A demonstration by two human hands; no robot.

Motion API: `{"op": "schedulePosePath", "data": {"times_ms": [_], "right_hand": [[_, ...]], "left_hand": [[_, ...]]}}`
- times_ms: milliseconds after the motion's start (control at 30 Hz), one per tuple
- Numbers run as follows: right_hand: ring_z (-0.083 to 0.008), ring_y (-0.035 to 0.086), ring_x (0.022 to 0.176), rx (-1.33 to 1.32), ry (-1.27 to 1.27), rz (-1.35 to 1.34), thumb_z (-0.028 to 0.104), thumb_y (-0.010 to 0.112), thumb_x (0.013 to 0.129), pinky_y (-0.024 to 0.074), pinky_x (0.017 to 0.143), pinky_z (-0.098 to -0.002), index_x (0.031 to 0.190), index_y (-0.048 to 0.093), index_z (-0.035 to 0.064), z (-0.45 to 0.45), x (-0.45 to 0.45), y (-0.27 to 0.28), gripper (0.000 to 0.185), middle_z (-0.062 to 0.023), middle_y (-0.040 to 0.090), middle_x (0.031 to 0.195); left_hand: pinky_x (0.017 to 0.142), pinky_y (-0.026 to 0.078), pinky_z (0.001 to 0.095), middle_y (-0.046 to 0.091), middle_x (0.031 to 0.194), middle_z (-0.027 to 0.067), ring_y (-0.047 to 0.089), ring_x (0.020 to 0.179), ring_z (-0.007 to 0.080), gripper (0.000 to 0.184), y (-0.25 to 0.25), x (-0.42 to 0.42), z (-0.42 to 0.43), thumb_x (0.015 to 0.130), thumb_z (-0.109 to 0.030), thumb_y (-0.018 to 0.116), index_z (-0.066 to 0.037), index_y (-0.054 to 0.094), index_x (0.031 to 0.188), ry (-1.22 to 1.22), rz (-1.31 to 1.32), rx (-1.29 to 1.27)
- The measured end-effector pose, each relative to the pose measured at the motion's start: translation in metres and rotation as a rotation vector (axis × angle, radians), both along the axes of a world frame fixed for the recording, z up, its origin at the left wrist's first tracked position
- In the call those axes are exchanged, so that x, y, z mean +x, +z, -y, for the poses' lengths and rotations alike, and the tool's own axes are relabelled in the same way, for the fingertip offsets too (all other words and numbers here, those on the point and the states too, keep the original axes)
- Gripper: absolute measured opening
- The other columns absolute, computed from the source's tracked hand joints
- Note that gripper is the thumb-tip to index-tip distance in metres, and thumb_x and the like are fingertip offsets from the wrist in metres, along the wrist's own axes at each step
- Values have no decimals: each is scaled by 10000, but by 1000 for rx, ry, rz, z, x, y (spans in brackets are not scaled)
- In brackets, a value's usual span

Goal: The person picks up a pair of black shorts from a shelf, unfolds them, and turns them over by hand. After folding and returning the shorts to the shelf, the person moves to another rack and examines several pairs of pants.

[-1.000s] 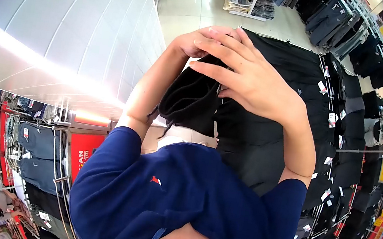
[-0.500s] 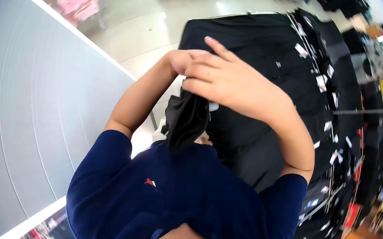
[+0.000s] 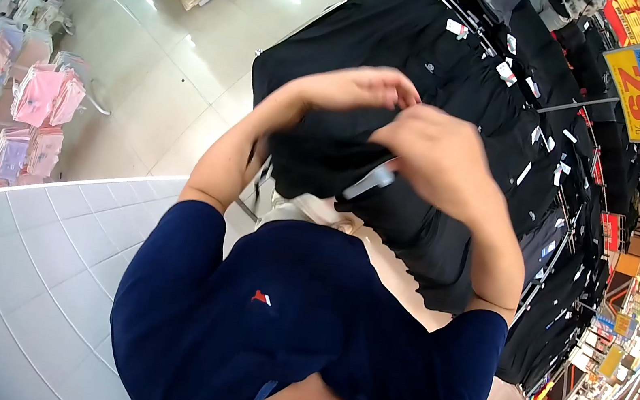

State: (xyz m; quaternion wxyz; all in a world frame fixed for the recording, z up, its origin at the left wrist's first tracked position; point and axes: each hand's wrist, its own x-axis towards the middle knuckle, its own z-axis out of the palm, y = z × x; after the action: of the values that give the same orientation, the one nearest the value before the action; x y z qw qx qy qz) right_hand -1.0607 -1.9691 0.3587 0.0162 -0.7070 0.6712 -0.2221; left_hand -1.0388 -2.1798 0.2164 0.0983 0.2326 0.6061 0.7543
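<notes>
Left hand [image 3: 364, 89]: was loosely curved, its hold too blurred to tell.
Right hand [image 3: 442, 160]: was curled beside the soft black cloth garment [image 3: 310, 164]; whether it gripped couldn't be told.

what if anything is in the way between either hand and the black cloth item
Nothing visible. The right hand overlaps the right edge of the black cloth item, and the left hand is above it in the picture; blur hides the exact contact. The racked black garments lie beyond, not in between.
</notes>
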Motion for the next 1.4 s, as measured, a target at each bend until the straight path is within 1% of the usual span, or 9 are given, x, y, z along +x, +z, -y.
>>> {"op": "schedulePosePath", "data": {"times_ms": [167, 233, 367, 533, 767, 900, 1067, 1267, 1400], "right_hand": [[-301, 640, 777, -79, -387, 19, -79, 713, 649, 500, 675, -361, 994, 680, -12, -45, -2, 49, 353, -131, 628, 825], [-301, 635, 771, -92, -519, 13, -110, 665, 646, 500, 692, -336, 980, 679, -25, -60, 6, 64, 345, -135, 626, 820], [-310, 649, 812, -104, -663, -13, -130, 633, 657, 498, 768, -313, 1014, 674, -48, -81, 13, 78, 368, -150, 652, 869], [-320, 641, 826, -126, -671, -49, -125, 656, 654, 499, 787, -317, 1026, 672, -58, -94, 21, 85, 378, -161, 653, 886], [-326, 641, 826, -90, -739, -95, -107, 637, 654, 502, 783, -335, 1009, 672, -50, -111, 39, 93, 362, -158, 645, 866], [-242, 623, 793, -49, -739, -121, -122, 567, 672, 479, 773, -289, 1005, 632, -70, -123, 49, 88, 344, -132, 632, 876], [-355, 620, 806, -44, -786, -112, -101, 585, 622, 502, 768, -354, 948, 650, -51, -142, 72, 89, 336, -175, 628, 868], [-351, 625, 802, -34, -816, -52, -97, 581, 609, 506, 763, -363, 931, 650, -53, -162, 87, 86, 332, -177, 629, 849], [-352, 625, 802, -48, -836, -40, -96, 585, 607, 507, 768, -363, 930, 652, -55, -170, 87, 81, 333, -177, 629, 846]], "left_hand": [[1042, 451, 330, 659, 1213, 95, 597, 1178, 181, 532, -44, 43, 54, 1074, -504, 420, -46, 612, 1264, 466, 309, 120], [1031, 461, 330, 671, 1183, 93, 624, 1120, 187, 571, -90, 54, 63, 1073, -537, 394, -41, 615, 1250, 334, 245, 259], [975, 471, 290, 688, 1126, 52, 621, 1061, 126, 554, -132, 73, 45, 1071, -531, 413, -53, 649, 1222, 548, 192, -148], [911, 483, 270, 642, 1099, 15, 575, 977, 97, 444, -176, 69, 2, 1094, -400, 453, -39, 550, 1334, 473, 480, -32], [795, 427, 208, 533, 923, -44, 470, 842, 47, 356, -147, 69, -33, 1043, -167, 540, -50, 553, 1380, 156, 301, -67], [730, 390, 208, 536, 939, -67, 438, 812, 35, 420, -135, 79, -43, 1063, -255, 541, -79, 523, 1444, 10, 504, -97], [807, 436, 246, 574, 957, -32, 493, 868, 63, 407, -178, 88, -60, 1069, -347, 529, -48, 590, 1339, -121, 291, -417], [918, 428, 218, 622, 1185, -18, 534, 1032, 62, 621, -177, 106, -88, 1074, -389, 516, -145, 301, 1603, -108, 413, 120], [843, 429, 219, 590, 1070, -46, 516, 961, 47, 676, -180, 103, -94, 1041, -355, 597, -189, 280, 1615, -201, 592, 248]]}}
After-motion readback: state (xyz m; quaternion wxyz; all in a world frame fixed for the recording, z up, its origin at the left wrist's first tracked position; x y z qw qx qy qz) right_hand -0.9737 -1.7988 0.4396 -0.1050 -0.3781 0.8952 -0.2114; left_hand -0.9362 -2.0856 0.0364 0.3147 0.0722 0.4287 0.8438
